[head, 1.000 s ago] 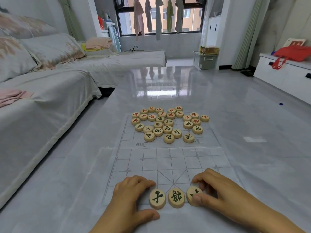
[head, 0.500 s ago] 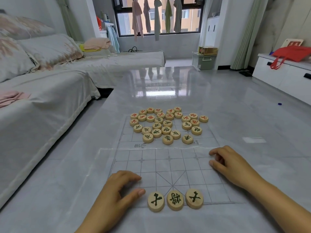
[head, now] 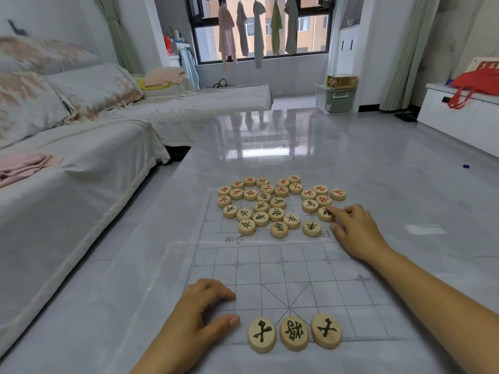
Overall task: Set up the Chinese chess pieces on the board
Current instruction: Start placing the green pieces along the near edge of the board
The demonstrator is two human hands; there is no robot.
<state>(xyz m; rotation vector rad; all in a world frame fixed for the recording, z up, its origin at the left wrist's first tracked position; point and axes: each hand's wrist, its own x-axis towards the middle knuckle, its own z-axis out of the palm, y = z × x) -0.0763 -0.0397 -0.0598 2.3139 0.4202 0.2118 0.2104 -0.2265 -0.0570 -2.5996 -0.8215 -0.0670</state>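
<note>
Left hand (head: 199, 314): rested on board (head: 270, 276) corner, loosely curled, nothing held.
Right hand (head: 356, 233): index laid on green piece (head: 323, 215); pinch perhaps, cannot be told.
Row (head: 293, 332): three set on near edge.
Pile (head: 266, 206): heaped on far half.

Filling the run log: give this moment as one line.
placed: three green pieces in near row | right hand: touching a green piece at right edge of pile | left hand: resting on board, holding nothing

Three pale wooden pieces (head: 293, 333) just beside the left hand (head: 199, 317) carry dark green characters. The heap of pieces (head: 276, 214) by the right hand (head: 356, 233) mixes red and green marks. The board (head: 270, 268) is clear with grey grid lines, on a grey marbled table (head: 405, 171).
</note>
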